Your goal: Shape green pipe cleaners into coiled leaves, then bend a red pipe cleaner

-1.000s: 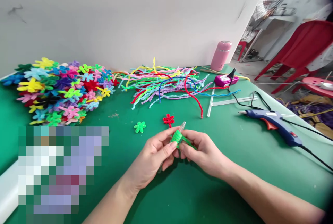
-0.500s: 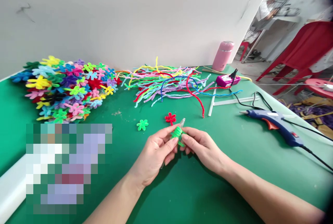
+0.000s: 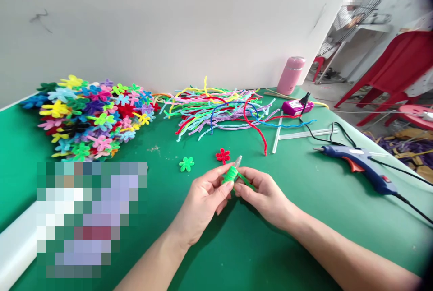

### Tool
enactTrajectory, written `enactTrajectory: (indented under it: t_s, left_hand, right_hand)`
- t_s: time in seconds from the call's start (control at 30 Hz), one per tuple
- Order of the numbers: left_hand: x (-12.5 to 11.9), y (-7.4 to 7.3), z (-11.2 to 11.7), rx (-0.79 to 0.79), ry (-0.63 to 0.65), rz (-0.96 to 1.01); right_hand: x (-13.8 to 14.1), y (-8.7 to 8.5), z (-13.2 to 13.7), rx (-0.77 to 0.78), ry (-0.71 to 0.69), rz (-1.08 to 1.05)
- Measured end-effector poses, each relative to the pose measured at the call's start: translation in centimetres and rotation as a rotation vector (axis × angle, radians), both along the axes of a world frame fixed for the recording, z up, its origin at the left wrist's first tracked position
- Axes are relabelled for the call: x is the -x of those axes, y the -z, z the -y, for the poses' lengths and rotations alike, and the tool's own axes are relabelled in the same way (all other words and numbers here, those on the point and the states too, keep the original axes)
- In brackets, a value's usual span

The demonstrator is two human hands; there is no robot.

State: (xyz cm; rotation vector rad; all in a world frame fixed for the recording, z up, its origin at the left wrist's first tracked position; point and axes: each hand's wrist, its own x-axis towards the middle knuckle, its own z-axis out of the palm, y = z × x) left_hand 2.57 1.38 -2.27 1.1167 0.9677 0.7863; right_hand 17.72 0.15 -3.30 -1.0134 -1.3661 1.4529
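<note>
My left hand [image 3: 204, 198] is closed around a slim rod with a clear, tapered tip [image 3: 238, 161]; its lower part is hidden by the fingers. Round the rod, just below that tip, a green pipe cleaner [image 3: 230, 174] is wound in several coils. My right hand [image 3: 265, 191] pinches the loose length of the same pipe cleaner, which sticks out to the right across the fingers. Just behind the hands lie a red pipe-cleaner flower [image 3: 223, 155] and a green flower [image 3: 186, 163].
Finished flowers [image 3: 98, 119] are heaped at the back left. Loose pipe cleaners [image 3: 216, 113] spread along the wall. To the right are a blue glue gun [image 3: 358, 164] with its cord, clear glue sticks [image 3: 302, 134], a purple power block [image 3: 297, 107] and a pink bottle [image 3: 291, 75].
The right hand has shifted its grip, and the free green length now points out over its fingers instead of hanging below the coils. The left hand keeps its hold.
</note>
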Motion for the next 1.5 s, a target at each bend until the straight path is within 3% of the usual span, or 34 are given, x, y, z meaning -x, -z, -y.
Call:
enactTrajectory:
  t_s: [0.17, 0.37, 0.5, 0.7, 1.0, 1.5]
  left_hand:
    - [0.2, 0.1, -0.1, 0.068, 0.026, 0.056]
    - [0.0, -0.5, 0.0, 0.001, 0.055, -0.036]
    - [0.0, -0.7, 0.3, -0.125, 0.110, -0.130]
    - [0.1, -0.2, 0.7, -0.339, 0.100, -0.283]
    - [0.0, -0.2, 0.8, -0.498, 0.100, -0.515]
    - [0.1, -0.2, 1.4, -0.668, 0.116, -0.632]
  right_hand:
    - [-0.1, 0.2, 0.0, -0.004, 0.019, 0.039]
    - [-0.4, 0.1, 0.0, -0.023, 0.078, 0.076]
    - [-0.8, 0.1, -0.2, -0.063, 0.191, 0.073]
    - [-0.8, 0.1, -0.4, -0.064, 0.229, 0.082]
    - [-0.8, 0.2, -0.2, -0.025, 0.189, 0.049]
    - [-0.3, 0.4, 0.5, 0.012, 0.085, 0.031]
